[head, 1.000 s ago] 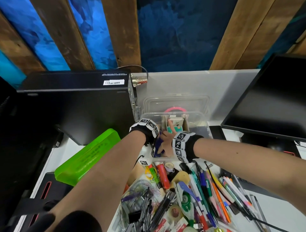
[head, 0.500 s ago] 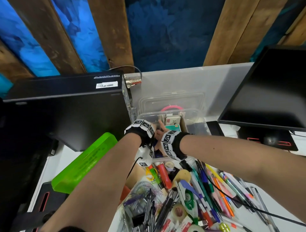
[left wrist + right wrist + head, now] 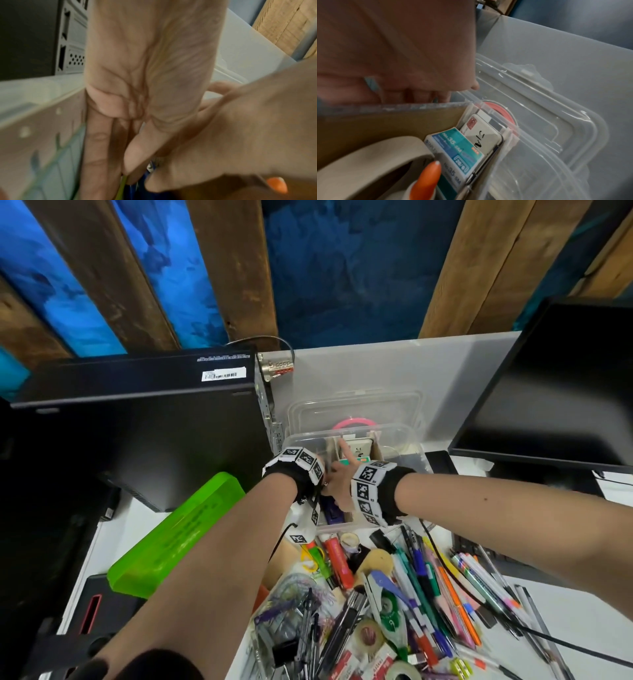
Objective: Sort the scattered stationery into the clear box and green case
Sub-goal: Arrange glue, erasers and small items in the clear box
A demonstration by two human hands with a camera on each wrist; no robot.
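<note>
Clear box (image 3: 407,440) on white desk (image 3: 582,604), blue-and-timber wall (image 3: 342,268), both hands' grip unclear inside

Office desk: black computer tower (image 3: 144,426), dark monitor (image 3: 555,392), scattered pens (image 3: 428,587) on white desk (image 3: 589,611)

— Where does the head view sit?
— High above the desk, facing forward and down.
— And the wrists?
— Both very close, looking along the hands into the clear box (image 3: 404,440), which all three views share.
</note>
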